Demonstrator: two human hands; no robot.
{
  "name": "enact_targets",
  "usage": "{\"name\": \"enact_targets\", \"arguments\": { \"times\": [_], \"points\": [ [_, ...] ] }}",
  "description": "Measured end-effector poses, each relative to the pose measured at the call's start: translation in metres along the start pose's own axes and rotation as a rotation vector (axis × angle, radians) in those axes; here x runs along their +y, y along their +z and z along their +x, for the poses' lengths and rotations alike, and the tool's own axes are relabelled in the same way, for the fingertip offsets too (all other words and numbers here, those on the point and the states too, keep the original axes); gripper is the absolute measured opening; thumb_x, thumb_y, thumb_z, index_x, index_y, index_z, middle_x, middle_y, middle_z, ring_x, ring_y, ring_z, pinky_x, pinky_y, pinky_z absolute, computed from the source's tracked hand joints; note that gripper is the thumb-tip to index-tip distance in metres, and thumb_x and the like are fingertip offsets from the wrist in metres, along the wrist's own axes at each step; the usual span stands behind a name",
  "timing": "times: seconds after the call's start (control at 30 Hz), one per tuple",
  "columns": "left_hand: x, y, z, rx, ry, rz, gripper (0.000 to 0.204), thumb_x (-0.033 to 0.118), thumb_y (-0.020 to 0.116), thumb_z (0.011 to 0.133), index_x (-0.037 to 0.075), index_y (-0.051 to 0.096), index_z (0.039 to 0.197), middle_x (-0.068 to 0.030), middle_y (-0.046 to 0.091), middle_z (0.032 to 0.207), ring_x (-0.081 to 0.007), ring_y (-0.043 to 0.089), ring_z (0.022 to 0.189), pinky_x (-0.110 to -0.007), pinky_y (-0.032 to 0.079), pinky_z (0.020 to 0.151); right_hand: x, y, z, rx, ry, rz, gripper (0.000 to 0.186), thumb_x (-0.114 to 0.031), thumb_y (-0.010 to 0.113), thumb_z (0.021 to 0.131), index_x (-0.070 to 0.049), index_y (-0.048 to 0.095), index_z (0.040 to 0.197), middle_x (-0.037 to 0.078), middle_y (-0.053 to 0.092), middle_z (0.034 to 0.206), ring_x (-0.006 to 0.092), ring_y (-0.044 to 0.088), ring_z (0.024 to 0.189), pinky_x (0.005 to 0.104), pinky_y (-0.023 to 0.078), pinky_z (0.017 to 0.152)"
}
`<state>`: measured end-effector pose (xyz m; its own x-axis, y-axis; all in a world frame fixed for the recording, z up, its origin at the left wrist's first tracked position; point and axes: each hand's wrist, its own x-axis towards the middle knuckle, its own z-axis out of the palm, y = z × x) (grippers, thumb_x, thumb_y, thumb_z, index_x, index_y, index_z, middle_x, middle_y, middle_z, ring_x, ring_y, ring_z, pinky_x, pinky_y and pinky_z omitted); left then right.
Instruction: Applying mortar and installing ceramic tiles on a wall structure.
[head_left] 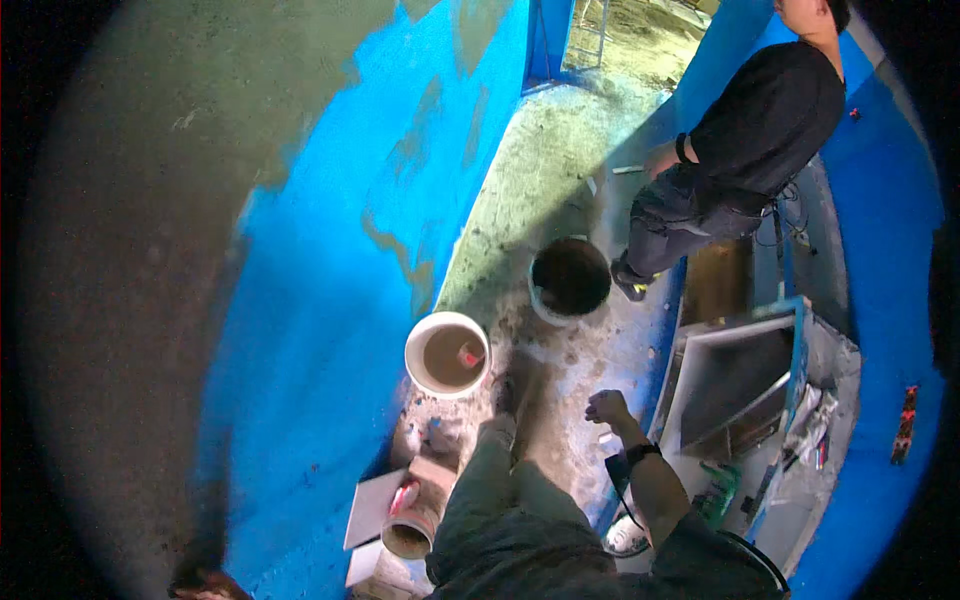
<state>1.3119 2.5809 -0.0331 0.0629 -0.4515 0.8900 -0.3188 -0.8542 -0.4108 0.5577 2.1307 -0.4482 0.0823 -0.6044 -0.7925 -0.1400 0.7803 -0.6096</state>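
Observation:
My left hand point(212, 584) is low at the lower left edge, close against the wall, dim and partly cut off. Its fingers look curled, and a dark shape rises above it, too dark to name. My right hand point(607, 408) hangs over the floor ahead of my body, fingers curled in, with nothing visible in it. A dark band circles that wrist. The wall point(330, 250) on my left is bright blue low down and grey-brown higher up. Near my foot stands a white bucket point(412, 352) of grey-brown mix with something red in it.
A dark bucket point(570, 278) stands farther ahead. A person point(740, 130) in dark clothes stands at the right. A small tub point(407, 540) and boards point(373, 508) lie at my left foot. An open cabinet-like frame point(800, 350) with tools fills the right side.

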Motion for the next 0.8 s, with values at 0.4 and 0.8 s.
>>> {"name": "enact_targets", "arguments": {
  "times": [0.4, 0.8],
  "points": [
    [0.131, -0.187, 0.015, -0.61, 0.635, 0.278, 0.058, 0.039, 0.065, 0.102, -0.004, 0.057, 0.14, -0.029, 0.058, 0.143, -0.0518, 0.061, 0.122, -0.062, 0.039, 0.114, -0.121, -0.208, 0.321, 0.192, -0.079, 0.251, 0.037, -0.039, 0.069, 0.099, -0.002, 0.069, 0.099, 0.017, 0.069, 0.081, 0.0254, 0.063, 0.061, 0.0374, 0.043, 0.045],
    [0.521, -0.268, -0.105, -2.023, -0.233, -0.163, 0.051, 0.038, 0.07, 0.096, -0.002, 0.064, 0.127, -0.0248, 0.066, 0.125, -0.0464, 0.066, 0.109, -0.057, 0.047, 0.101, -0.134, -0.224, 0.56, 0.024, 0.395, 0.249, 0.106, -0.086, 0.046, 0.092, 0.005, 0.046, 0.147, 0.016, 0.065, 0.126, 0.0294, 0.063, 0.107, 0.0488, 0.046, 0.094]
  ]
}}
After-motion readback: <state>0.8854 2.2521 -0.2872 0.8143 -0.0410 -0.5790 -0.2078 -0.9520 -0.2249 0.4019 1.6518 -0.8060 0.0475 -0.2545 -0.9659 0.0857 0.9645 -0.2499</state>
